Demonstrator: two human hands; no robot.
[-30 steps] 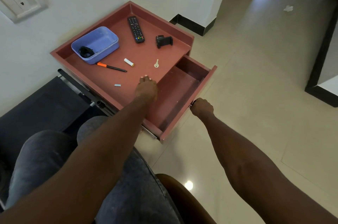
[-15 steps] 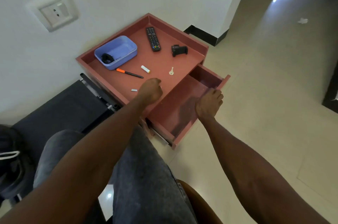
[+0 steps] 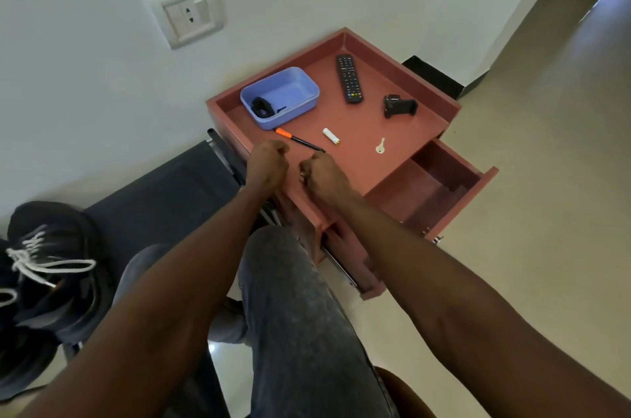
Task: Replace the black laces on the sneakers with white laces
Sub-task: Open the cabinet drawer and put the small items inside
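A pair of dark sneakers (image 3: 51, 267) lies at the lower left on a dark seat, with white laces (image 3: 37, 264) loose across the top one. My left hand (image 3: 268, 161) is curled into a fist at the front edge of the red bedside table (image 3: 375, 130) and holds nothing I can see. My right hand (image 3: 322, 173) is close beside it, its fingers curled round a small pale piece (image 3: 302, 175) at the table's edge. A blue tub (image 3: 283, 95) on the table holds a black coiled thing (image 3: 262, 107).
On the table lie an orange-capped pen (image 3: 298, 140), a small white battery (image 3: 330, 136), a key (image 3: 380, 146), a remote (image 3: 349, 78) and a black clip (image 3: 399, 106). The drawer (image 3: 433, 192) stands pulled out to the right. My jeans-clad knee (image 3: 293, 274) is below.
My right hand left the drawer's front and moved left onto the table edge beside my left hand. The view swung left, so the sneakers came into sight.
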